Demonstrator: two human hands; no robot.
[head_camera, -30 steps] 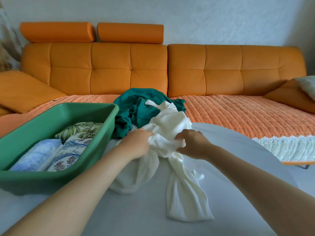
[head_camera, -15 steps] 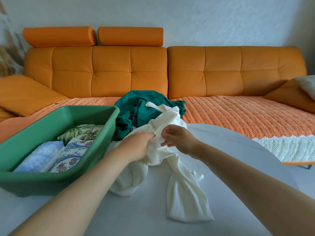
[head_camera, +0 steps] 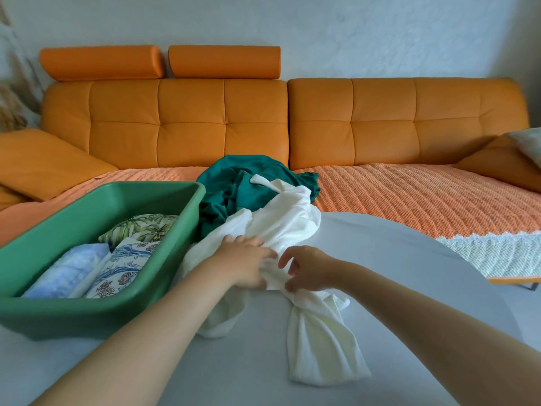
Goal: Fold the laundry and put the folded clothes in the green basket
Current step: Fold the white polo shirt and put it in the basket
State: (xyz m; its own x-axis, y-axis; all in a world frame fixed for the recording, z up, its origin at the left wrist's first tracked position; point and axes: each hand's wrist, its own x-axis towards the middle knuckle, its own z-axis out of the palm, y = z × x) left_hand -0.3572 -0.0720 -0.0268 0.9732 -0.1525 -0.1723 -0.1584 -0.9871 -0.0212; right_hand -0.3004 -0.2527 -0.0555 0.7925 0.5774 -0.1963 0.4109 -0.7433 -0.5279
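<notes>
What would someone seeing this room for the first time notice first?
The long orange leather sofa fills the background. At the centre, the left hand and the right hand hold a crumpled white knit garment on the round grey table. A green plastic basket with folded printed clothes stands to its left.

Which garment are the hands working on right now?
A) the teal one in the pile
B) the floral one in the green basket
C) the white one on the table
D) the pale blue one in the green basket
C: the left hand and the right hand are both on the crumpled white garment, while the teal garment lies behind it with no hand on it.
</notes>
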